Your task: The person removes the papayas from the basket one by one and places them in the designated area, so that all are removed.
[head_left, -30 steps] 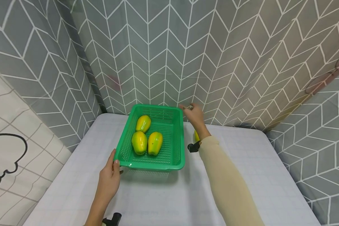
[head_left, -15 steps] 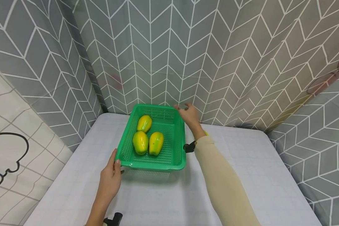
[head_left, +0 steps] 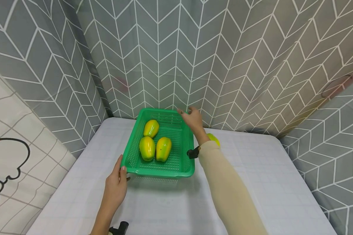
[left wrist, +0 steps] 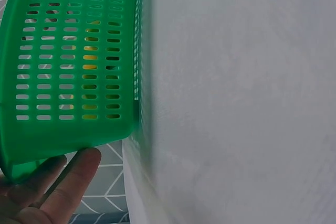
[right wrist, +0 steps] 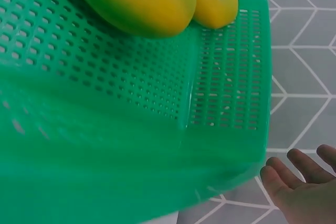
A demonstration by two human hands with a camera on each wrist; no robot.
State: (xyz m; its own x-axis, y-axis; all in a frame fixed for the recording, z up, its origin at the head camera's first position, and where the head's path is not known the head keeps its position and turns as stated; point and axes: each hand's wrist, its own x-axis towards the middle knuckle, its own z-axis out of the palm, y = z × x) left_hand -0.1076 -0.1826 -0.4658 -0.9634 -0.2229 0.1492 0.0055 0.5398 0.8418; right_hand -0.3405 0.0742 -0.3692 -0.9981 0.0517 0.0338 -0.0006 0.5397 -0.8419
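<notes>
A green plastic basket [head_left: 184, 163] with slotted walls sits on the white-covered table, holding three glossy yellow-green fruits [head_left: 163, 149] that look like small papayas. My left hand [head_left: 116, 187] grips the basket's near left corner, thumb on the rim and fingers below it; in the left wrist view the fingers [left wrist: 73, 184] lie against its end wall. At the far right corner is my right hand [head_left: 192, 120], its fingers loosely spread. The right wrist view has the right thumb [right wrist: 274, 182] right at that corner, the other fingers beyond the rim.
Another yellow-green fruit [head_left: 214, 139] lies on the table [head_left: 267, 182] to the right of the basket, partly hidden behind the right forearm. A grey chevron-patterned curtain [head_left: 164, 58] hangs right behind the table's far edge and along both sides.
My right hand has moved left to the basket's far right corner, its forearm exposing more of the fruit behind it. The left hand keeps its grip on the basket, which stays about where it was.
</notes>
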